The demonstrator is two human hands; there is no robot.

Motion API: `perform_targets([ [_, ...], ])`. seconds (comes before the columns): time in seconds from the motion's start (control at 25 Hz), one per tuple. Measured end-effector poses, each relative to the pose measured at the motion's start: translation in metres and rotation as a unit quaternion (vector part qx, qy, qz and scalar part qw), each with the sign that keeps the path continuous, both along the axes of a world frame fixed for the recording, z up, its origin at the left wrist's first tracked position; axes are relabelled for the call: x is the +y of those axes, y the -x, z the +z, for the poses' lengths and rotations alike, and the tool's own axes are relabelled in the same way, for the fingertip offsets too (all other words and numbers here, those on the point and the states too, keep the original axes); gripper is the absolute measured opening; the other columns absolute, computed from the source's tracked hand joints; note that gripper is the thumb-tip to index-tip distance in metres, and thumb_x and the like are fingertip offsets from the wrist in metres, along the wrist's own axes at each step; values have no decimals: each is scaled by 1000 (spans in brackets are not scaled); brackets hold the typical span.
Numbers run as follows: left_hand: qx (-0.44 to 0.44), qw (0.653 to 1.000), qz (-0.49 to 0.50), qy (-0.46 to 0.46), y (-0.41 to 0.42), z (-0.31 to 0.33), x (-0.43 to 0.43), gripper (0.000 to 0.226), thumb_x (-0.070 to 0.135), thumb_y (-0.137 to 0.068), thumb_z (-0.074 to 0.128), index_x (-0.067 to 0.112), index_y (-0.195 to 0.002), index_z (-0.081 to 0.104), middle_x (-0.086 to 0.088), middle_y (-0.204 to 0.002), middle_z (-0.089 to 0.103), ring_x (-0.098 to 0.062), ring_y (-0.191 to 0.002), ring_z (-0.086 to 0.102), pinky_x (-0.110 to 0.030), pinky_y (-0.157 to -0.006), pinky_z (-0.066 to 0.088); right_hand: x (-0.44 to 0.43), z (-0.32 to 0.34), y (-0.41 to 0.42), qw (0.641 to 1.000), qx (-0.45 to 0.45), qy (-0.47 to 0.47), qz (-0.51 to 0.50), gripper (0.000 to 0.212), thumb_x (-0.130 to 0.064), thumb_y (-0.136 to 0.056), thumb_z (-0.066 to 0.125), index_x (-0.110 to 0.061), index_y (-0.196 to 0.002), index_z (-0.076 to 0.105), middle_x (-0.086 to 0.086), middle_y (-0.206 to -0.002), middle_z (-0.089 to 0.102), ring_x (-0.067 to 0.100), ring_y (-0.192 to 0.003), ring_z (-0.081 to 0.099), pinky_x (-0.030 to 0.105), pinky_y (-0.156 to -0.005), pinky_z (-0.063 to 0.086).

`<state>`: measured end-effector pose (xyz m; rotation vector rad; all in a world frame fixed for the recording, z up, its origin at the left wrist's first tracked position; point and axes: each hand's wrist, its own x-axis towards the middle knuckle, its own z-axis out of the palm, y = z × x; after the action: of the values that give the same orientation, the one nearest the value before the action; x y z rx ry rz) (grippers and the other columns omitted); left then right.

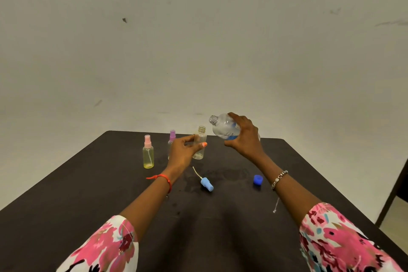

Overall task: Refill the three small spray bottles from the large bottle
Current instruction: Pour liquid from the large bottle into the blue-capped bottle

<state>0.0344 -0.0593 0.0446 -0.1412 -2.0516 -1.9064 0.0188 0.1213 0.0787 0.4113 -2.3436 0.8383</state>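
left hand (182,150) gripping open bottle (200,143), upright | right hand (245,133) tilting jug (224,127), mouth lying up-right of its neck

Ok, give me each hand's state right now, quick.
Left hand: holds the uncapped small bottle upright.
Right hand: grips the large bottle, tilted, open mouth toward the small bottle.

Large bottle (225,128) clear glossy plastic; open small bottle (200,146) clear plastic; table (220,216) dark, matt.
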Motion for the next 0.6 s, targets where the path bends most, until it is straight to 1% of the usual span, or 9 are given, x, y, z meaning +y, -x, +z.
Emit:
perform_targets([
  [0.04,2,1000,2,5,-2,2,-1,48,14,-73,74,2,-118,60,-15,-113,67,-20,-101,63,-25,-84,52,0,2,-1,1000,2,-8,0,77,-13,-59,78,-17,-129,45,11,-120,55,30,-109,50,49,-96,39],
  [0.08,5,1000,4,7,-5,5,-2,48,13,-73,74,1,-118,60,-15,-113,66,-18,-100,62,-26,-85,50,-1,5,-2,1000,6,-15,2,77,-13,-59,78,-17,-129,45,11,-120,55,30,-109,50,48,-96,38],
  [0.2,9,1000,11,5,-12,10,-6,47,10,-73,74,-1,-117,61,-15,-112,66,-14,-94,60,-23,-82,48,-6,12,-4,999,19,-38,10,76,-12,-59,78,-16,-128,47,12,-121,56,31,-108,50,47,-95,37],
  [0.32,5,1000,12,10,-16,13,-10,47,11,-73,74,1,-117,61,-16,-112,67,-14,-91,60,-17,-73,50,-10,16,-5,997,24,-68,10,76,-13,-60,78,-16,-129,46,12,-122,56,30,-108,50,45,-95,35],
  [0.48,-2,1000,8,10,-20,17,-13,48,11,-73,73,1,-118,59,-14,-113,66,-14,-93,60,-21,-78,48,-13,19,-6,996,24,-84,14,76,-14,-60,77,-18,-130,46,10,-121,55,28,-109,48,42,-96,31],
  [0.6,0,1000,6,10,-28,17,-16,46,10,-74,73,1,-117,60,-15,-113,66,-14,-94,59,-16,-73,49,-18,20,-11,994,26,-105,20,75,-15,-62,77,-18,-130,45,10,-122,55,28,-111,47,42,-96,30],
])
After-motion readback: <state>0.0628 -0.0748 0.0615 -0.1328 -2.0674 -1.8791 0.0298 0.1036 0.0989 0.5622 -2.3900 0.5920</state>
